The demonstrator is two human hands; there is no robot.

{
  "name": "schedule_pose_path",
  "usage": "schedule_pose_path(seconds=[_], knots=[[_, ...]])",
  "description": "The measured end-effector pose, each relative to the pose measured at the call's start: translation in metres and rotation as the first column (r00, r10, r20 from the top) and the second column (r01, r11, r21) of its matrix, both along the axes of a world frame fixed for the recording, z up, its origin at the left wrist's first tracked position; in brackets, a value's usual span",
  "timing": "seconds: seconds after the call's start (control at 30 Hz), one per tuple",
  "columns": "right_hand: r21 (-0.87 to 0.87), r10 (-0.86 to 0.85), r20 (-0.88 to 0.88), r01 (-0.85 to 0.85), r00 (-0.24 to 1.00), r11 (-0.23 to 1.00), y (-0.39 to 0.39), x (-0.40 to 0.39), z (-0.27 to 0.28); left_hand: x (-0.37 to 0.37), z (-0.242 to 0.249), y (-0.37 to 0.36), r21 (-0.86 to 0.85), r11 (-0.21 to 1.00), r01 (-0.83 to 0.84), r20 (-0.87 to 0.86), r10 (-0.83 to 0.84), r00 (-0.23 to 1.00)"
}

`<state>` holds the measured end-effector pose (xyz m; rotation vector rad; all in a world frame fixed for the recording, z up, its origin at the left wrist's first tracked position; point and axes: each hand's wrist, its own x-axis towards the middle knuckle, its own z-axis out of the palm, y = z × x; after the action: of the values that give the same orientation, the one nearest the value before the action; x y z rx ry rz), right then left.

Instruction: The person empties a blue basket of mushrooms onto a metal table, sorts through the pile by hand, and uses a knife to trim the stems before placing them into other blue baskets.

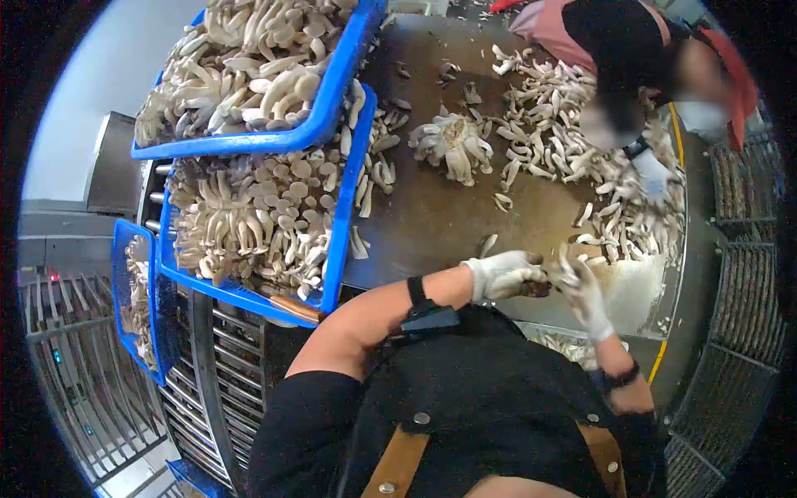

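Note:
My left hand [506,275], in a white glove, is at the table's near edge with its fingers bent round something small and dark that I cannot make out. Close on its right, my right hand [581,292], also gloved, has its fingers raised and partly blurred, near a pale mushroom piece. A single mushroom [489,245] lies just behind my left hand. Farther back on the brown metal table [432,228] sits a mushroom cluster [454,148]. Loose mushrooms [540,137] spread over the right side of the table.
Blue crates [224,144] full of mushrooms stand at the left, one raised above another; a smaller crate [124,324] is beyond. A wooden handle [296,309] rests on a crate rim. Opposite, a co-worker [618,50] leans over the loose mushrooms. Metal racks [747,290] stand at the right.

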<state>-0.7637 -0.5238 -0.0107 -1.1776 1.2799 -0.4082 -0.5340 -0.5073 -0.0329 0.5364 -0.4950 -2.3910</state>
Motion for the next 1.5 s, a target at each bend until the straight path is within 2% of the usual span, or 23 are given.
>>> schedule_pose_path(seconds=[0.03,0.07,0.13,0.2,0.23,0.3,0.37,0.43,0.5,0.53,0.57,0.63,0.67,0.87,0.93,1.0,1.03,1.1,1.13,1.17,1.27,1.4,1.5], knots=[[0.01,-0.082,0.132,0.081,0.988,0.997,0.017,-0.018,0.017,0.003,0.006,-0.003,-0.019,0.999,0.039,0.079,-0.038,0.996],[0.34,-0.362,0.253,0.268,0.897,0.901,0.031,-0.057,0.014,0.01,0.014,-0.004,-0.028,0.997,0.065,0.159,-0.06,0.985],[0.429,-0.473,0.253,0.341,0.844,0.837,0.062,-0.115,0.011,0.034,0.022,-0.002,-0.185,0.983,-0.006,0.282,0.058,0.958],[0.292,0.032,-0.172,0.02,0.985,0.956,0.074,-0.162,0.003,0.084,0.069,0.013,-0.413,0.909,0.056,0.598,0.224,0.769],[0.238,0.437,-0.572,-0.369,0.694,0.898,0.073,-0.176,-0.005,0.115,0.078,0.025,-0.519,0.844,0.137,0.704,0.331,0.629],[0.369,0.443,-0.893,-0.688,-0.076,0.625,0.07,-0.206,-0.037,0.176,0.114,0.059,-0.535,0.843,0.051,0.749,0.446,0.491],[-0.048,0.461,-0.837,-0.878,0.296,0.476,0.024,-0.106,-0.011,0.224,0.142,0.099,-0.449,0.863,-0.233,0.807,0.504,0.308],[0.042,0.594,-0.33,-0.617,0.734,0.786,-0.024,0.074,0.054,0.263,0.148,0.135,-0.558,0.588,-0.586,0.728,0.685,-0.006],[-0.146,0.812,-0.15,-0.825,0.564,0.546,-0.035,0.186,0.074,0.277,0.163,0.151,-0.577,0.422,-0.7,0.694,0.705,-0.146],[-0.454,0.907,-0.052,-0.819,0.417,0.351,-0.03,0.229,0.046,0.281,0.168,0.149,-0.664,0.423,-0.617,0.676,0.692,-0.253],[-0.474,0.96,-0.066,-0.855,0.274,0.211,-0.013,0.276,0.057,0.277,0.185,0.141,-0.775,0.493,-0.396,0.616,0.732,-0.293],[-0.66,0.996,0.007,-0.748,0.087,0.07,0.031,0.36,0.049,0.273,0.209,0.12,-0.72,0.522,-0.457,0.605,0.795,-0.044],[-0.499,0.927,-0.369,-0.826,-0.071,-0.262,0.055,0.395,0.076,0.277,0.218,0.109,-0.717,0.577,-0.391,0.617,0.786,0.028],[-0.362,0.967,-0.236,-0.932,0.091,-0.001,0.122,0.456,0.041,0.253,0.318,0.015,-0.703,0.667,0.249,0.666,0.739,-0.099],[-0.439,0.964,-0.265,-0.894,0.035,-0.089,0.098,0.439,0.047,0.254,0.321,-0.005,-0.666,0.609,0.431,0.625,0.771,-0.123],[-0.489,0.987,-0.157,-0.867,-0.02,-0.096,0.04,0.383,0.111,0.251,0.315,-0.014,-0.754,0.575,0.319,0.599,0.8,-0.026],[-0.488,0.963,-0.239,-0.842,-0.124,-0.229,0.03,0.392,0.06,0.245,0.324,-0.016,-0.724,0.6,0.34,0.638,0.77,-0.003],[-0.903,0.998,0.063,-0.425,0.016,0.063,-0.034,0.32,0.087,0.241,0.321,-0.02,-0.758,0.607,0.238,0.64,0.763,0.094],[-0.526,0.966,0.154,-0.81,0.209,0.259,-0.06,0.272,0.125,0.24,0.321,-0.028,-0.743,0.613,0.269,0.659,0.74,0.134],[-0.377,0.937,0.08,-0.86,0.339,0.344,-0.075,0.238,0.134,0.238,0.318,-0.037,-0.727,0.614,0.308,0.668,0.736,0.11],[-0.214,0.803,-0.107,-0.802,0.587,0.558,-0.098,0.145,0.124,0.217,0.288,-0.088,-0.619,0.668,0.414,0.768,0.625,0.139],[0.127,0.604,-0.206,-0.591,0.77,0.797,-0.072,0.036,0.043,0.198,0.133,-0.175,-0.419,0.418,0.806,0.777,0.624,0.08],[0.084,0.591,-0.112,-0.585,0.799,0.807,-0.039,0.035,0.014,0.172,0.054,-0.206,-0.051,0.479,0.876,0.854,0.475,-0.21]])
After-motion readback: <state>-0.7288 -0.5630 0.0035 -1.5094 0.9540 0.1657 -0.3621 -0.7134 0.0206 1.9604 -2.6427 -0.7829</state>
